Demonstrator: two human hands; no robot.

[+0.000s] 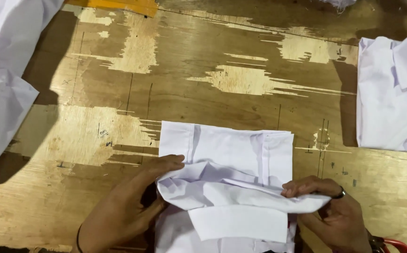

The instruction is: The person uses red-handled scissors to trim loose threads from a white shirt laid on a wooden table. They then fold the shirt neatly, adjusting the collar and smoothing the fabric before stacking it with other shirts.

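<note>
Nearest the camera, the left hand (124,206) and right hand (330,206) each pinch a side of the white shirt (231,173), both grips closed on its raised fold over the worn wooden worktop (189,79). Farther right lies a folded shirt (391,93); loose white cloth (2,70) lies far left.

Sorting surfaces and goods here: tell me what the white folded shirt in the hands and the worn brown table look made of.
White folded shirt: thin woven cloth, likely cotton or a blend, matte; it creases softly where the left hand and right hand pinch it.
Worn brown table: plywood, seemingly; the dark top layer has peeled off in splintered pale streaks.
</note>
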